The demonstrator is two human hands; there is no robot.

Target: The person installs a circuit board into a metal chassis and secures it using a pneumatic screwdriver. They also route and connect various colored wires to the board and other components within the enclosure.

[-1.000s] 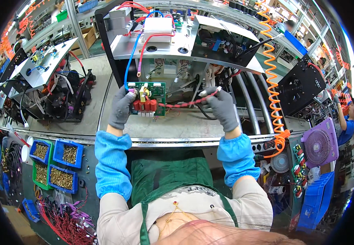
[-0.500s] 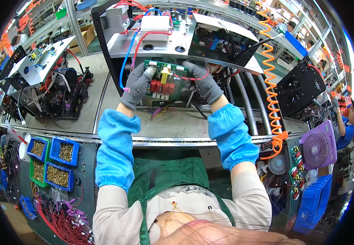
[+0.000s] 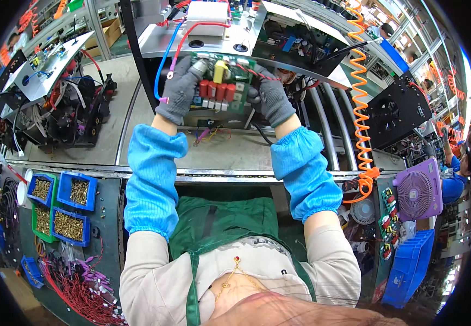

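Green circuit board (image 3: 239, 90) is held up between both gloved hands, above the tabletop (image 3: 235, 158) and in front of the metal chassis (image 3: 211, 46). Board is tilted, component face toward the camera; row of red cylindrical components (image 3: 217, 91) below a yellow component (image 3: 219, 71). Left hand (image 3: 179, 93): grip closed on the board's left edge, thumb pressed on the face near the upper left corner, fingers mostly hidden. Right hand (image 3: 275, 100): grip closed at the right edge, exact finger contact partly hidden. Board's middle is left uncovered, between the two grips. Red twisted wire (image 3: 261, 74) is run from the board's upper right over the right hand. Blue cable (image 3: 164, 61) and red cable (image 3: 183, 44) are hung just beside the left hand, ring terminal (image 3: 170, 74) seen on the red one. Thin coloured wires (image 3: 209, 133) are laid on the tabletop below the board. Blue bins (image 3: 71, 225) of brass-coloured fittings are placed at lower left; orange coiled hose (image 3: 360, 98) is hung at right.
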